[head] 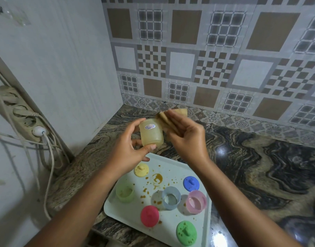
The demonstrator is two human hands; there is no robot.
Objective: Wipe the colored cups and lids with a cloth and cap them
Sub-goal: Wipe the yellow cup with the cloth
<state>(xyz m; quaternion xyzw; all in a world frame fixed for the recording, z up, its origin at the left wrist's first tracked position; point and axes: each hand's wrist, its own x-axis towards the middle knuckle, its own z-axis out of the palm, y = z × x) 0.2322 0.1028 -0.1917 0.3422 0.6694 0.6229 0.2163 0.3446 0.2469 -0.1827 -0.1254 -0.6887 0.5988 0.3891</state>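
As seen from above, finds yellow cup [151, 133] gripped between thumb and curled fingers of left hand [131, 148], raised over far edge of tray [128, 209]. Finds right hand [185, 138] pinching folded tan cloth [171, 118] against cup's right side. Records on stained tray: yellow lid [141, 169], blue lid [191, 183], red lid [149, 216], green lid [186, 233]; green cup [125, 193], blue cup [171, 197], pink cup [196, 201], uncapped. Notes marbled countertop [251, 166] beneath.

Patterned tile wall [206, 50] behind a swirled marble counter [260, 166]; power strip [19, 111], perhaps grimy, on white side wall [64, 59].
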